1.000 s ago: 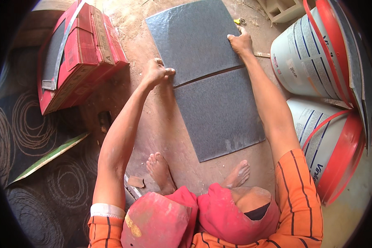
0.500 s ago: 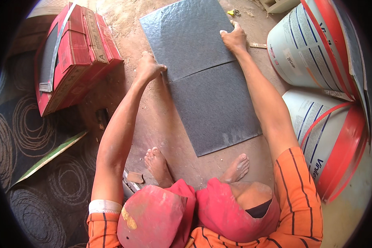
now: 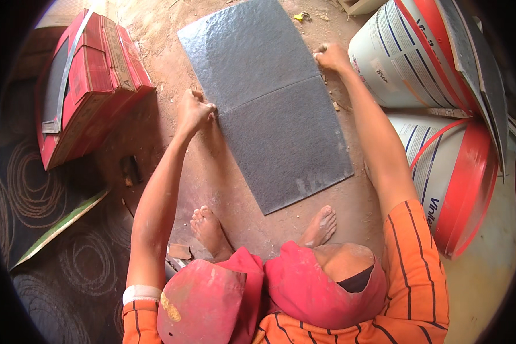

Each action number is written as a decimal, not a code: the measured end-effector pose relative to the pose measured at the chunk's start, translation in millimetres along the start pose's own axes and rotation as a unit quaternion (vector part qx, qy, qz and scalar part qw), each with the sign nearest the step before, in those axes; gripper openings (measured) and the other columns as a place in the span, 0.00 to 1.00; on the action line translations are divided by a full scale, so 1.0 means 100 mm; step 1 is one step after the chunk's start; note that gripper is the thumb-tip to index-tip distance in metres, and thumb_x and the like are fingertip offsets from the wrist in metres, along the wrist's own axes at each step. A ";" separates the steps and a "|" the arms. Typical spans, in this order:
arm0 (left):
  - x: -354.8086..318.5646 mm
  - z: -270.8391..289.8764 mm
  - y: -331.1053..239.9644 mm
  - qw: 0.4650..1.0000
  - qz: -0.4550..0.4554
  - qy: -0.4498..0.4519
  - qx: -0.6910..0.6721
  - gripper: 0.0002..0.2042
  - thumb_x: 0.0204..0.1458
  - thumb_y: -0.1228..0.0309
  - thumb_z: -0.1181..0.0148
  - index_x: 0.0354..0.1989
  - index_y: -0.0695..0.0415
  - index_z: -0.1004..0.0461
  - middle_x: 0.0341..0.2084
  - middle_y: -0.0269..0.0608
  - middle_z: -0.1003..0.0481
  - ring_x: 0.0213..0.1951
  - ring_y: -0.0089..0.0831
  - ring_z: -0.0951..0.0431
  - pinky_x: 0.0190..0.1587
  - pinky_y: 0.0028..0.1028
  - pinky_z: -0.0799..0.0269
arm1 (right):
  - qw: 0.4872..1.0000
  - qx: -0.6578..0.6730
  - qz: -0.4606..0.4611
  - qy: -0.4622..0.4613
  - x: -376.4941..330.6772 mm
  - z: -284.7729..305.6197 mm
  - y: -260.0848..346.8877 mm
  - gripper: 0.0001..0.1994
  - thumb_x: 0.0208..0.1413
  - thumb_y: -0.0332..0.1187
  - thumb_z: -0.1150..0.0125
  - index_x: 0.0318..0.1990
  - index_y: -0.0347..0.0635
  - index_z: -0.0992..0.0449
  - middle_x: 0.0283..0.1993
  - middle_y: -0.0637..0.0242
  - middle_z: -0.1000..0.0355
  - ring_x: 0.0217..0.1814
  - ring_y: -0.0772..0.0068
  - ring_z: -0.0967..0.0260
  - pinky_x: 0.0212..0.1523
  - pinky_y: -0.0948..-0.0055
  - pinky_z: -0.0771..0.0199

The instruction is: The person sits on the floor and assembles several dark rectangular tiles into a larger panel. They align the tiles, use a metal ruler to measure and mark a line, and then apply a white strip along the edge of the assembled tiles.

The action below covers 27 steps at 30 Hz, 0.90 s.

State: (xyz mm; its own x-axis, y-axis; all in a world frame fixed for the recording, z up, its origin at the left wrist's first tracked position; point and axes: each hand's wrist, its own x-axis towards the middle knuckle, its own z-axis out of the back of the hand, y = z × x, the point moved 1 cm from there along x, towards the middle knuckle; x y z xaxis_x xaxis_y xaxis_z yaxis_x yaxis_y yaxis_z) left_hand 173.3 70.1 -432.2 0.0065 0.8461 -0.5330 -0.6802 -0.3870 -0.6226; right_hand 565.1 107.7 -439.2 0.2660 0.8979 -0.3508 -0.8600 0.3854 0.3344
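Two dark grey square tiles lie edge to edge on the dusty floor: the far tile (image 3: 249,54) and the near tile (image 3: 286,143). My left hand (image 3: 194,110) is closed at the left end of the joint between them, gripping the far tile's near-left corner. At the right end of that joint my right hand (image 3: 331,55) is closed on the far tile's near-right corner. My bare feet (image 3: 212,229) rest just below the near tile.
A red cardboard box of tiles (image 3: 89,80) lies at the left on a dark patterned mat (image 3: 34,229). Two white buckets with red lids, one (image 3: 407,51) above the other (image 3: 453,178), lie on their sides at the right. Small debris dots the floor.
Both hands stay on the far tile's near corners. The view has shifted a little, and the tiles sit slightly higher and further left in the picture.
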 end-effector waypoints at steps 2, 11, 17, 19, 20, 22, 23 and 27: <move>-0.12 -0.01 0.04 0.997 0.016 0.012 -0.071 0.20 0.47 0.78 0.36 0.48 0.69 0.34 0.33 0.49 0.23 0.31 0.30 0.21 0.32 0.26 0.22 | 1.000 -0.002 -0.014 0.003 -0.17 -0.05 0.00 0.15 0.49 0.39 0.39 0.44 0.46 0.20 0.44 0.57 0.22 0.49 0.57 0.25 0.52 0.65 0.29; -0.28 -0.11 0.12 0.983 0.031 0.012 -0.182 0.14 0.47 0.80 0.36 0.41 0.68 0.29 0.27 0.42 0.23 0.27 0.25 0.22 0.29 0.22 0.24 | 0.968 0.157 0.009 -0.194 -0.64 -0.46 0.08 0.15 0.52 0.38 0.40 0.45 0.41 0.22 0.44 0.54 0.24 0.45 0.58 0.25 0.49 0.65 0.27; -0.21 -0.15 0.19 0.978 0.060 0.022 -0.198 0.11 0.48 0.80 0.37 0.40 0.67 0.28 0.30 0.43 0.23 0.30 0.26 0.22 0.32 0.23 0.24 | 0.950 0.202 0.022 -0.235 -0.73 -0.56 0.08 0.15 0.53 0.37 0.40 0.47 0.41 0.22 0.46 0.53 0.27 0.45 0.59 0.25 0.48 0.66 0.26; -0.22 -0.14 0.24 0.972 0.053 0.018 -0.230 0.10 0.47 0.81 0.37 0.37 0.67 0.27 0.28 0.43 0.23 0.28 0.25 0.23 0.30 0.23 0.24 | 0.948 0.217 0.021 -0.230 -0.74 -0.56 0.11 0.16 0.53 0.37 0.40 0.48 0.41 0.23 0.46 0.53 0.27 0.46 0.60 0.25 0.48 0.66 0.26; -0.23 -0.14 0.26 0.968 0.051 0.018 -0.246 0.09 0.46 0.81 0.37 0.36 0.67 0.27 0.28 0.43 0.23 0.27 0.25 0.23 0.30 0.23 0.24 | 0.948 0.222 0.017 -0.227 -0.76 -0.58 0.14 0.16 0.53 0.37 0.40 0.48 0.41 0.23 0.46 0.53 0.27 0.46 0.59 0.25 0.48 0.65 0.26; -0.25 -0.10 0.31 0.972 0.061 0.008 -0.226 0.10 0.48 0.81 0.37 0.38 0.67 0.28 0.29 0.43 0.23 0.29 0.26 0.23 0.32 0.23 0.24 | 0.950 0.219 0.011 -0.223 -0.81 -0.62 0.21 0.16 0.53 0.37 0.40 0.48 0.41 0.23 0.47 0.53 0.27 0.46 0.59 0.26 0.48 0.65 0.26; -0.26 -0.06 0.36 0.974 0.067 0.002 -0.215 0.10 0.49 0.81 0.38 0.39 0.67 0.28 0.30 0.43 0.23 0.30 0.26 0.23 0.33 0.23 0.24 | 0.952 0.213 0.008 -0.221 -0.83 -0.65 0.26 0.16 0.53 0.37 0.41 0.48 0.41 0.23 0.46 0.53 0.27 0.45 0.59 0.26 0.48 0.65 0.26; -0.34 0.16 0.47 0.976 0.066 -0.060 -0.200 0.10 0.47 0.80 0.37 0.38 0.68 0.26 0.30 0.44 0.22 0.28 0.26 0.22 0.31 0.23 0.23 | 0.946 0.196 0.034 -0.255 -0.89 -0.88 0.48 0.17 0.53 0.38 0.41 0.49 0.42 0.23 0.45 0.53 0.28 0.46 0.57 0.27 0.49 0.63 0.27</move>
State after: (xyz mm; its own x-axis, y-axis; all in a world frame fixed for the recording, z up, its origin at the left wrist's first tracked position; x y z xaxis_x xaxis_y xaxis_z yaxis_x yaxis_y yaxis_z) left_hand 129.6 29.1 -433.9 -0.1646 0.8071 -0.5670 -0.3281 -0.5869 -0.7402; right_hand 461.4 27.7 -468.9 0.4780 0.8705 0.1171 -0.6814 0.2833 0.6749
